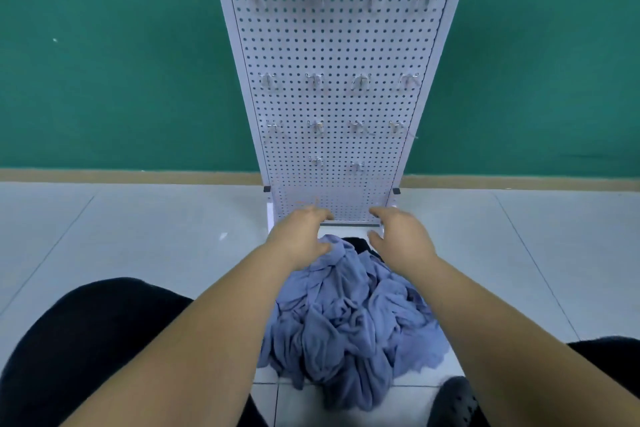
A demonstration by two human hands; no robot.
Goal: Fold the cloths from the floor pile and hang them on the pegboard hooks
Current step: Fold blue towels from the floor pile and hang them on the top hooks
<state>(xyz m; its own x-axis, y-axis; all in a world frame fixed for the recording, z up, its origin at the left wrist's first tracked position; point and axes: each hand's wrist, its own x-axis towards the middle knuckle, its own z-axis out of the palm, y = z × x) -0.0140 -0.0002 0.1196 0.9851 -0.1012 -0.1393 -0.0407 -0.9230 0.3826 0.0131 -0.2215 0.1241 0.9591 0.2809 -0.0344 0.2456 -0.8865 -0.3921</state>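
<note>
A pile of crumpled blue-grey cloths (346,322) lies on the pale glossy tiled floor (138,236), from the centre of the view toward 6 o'clock; the fabric looks soft and napped, bunched into deep rounded folds and ridges, with a wavy edge at 4 o'clock of the heap; a small patch of black fabric (353,242) shows at the pile's 12 o'clock end.

The left hand (301,236) hangs over that far end, at 11 o'clock of the pile; whether its thumb touches the topmost fold or lies just beside it, I cannot tell; the right hand (403,239) hangs at 1 o'clock of the pile, palm down; each has a slack grip, fingers loosely bent and holding nothing.

At 12 o'clock stands a tall white perforated metal pegboard (332,45), its face a regular grid of small round holes, its foot on the floor just beyond the fingertips; bent wire hooks (360,81) sit on it in four rows, the top row blurred.

Behind is a flat matt green wall (104,62) with a tan skirting strip (138,176); a black-trousered knee (86,340) fills 8 o'clock; a black perforated rubber shoe (453,402) sits at 5 o'clock, just beside the pile.
</note>
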